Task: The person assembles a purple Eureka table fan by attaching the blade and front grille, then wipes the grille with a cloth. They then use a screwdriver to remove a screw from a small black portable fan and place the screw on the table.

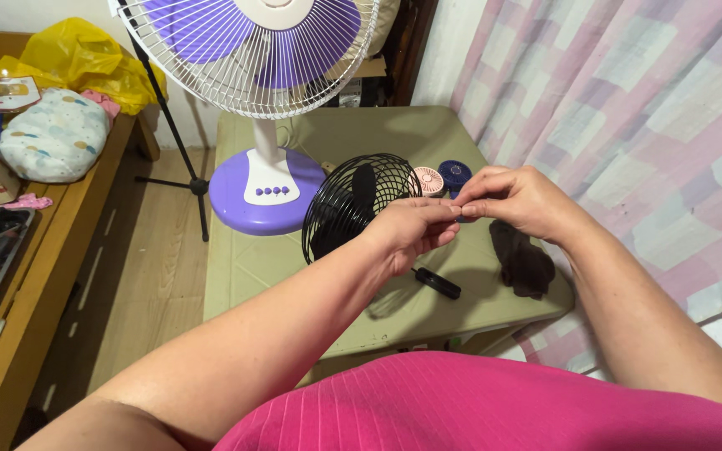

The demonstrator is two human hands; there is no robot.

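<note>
My left hand (411, 230) and right hand (516, 200) meet just right of the black fan cage (353, 205) on the bench (252, 267), fingertips pinching something too small to tell; steadying both grips seems wise.

The person wears 1 garment in view: a bright pink top (478, 409) of ribbed knit fabric, with fine parallel ribs across the chest. Both forearms are bare, with no sleeves visible. The left hand (411, 234) and right hand (516, 200) carry no gloves, rings or watch.
</note>
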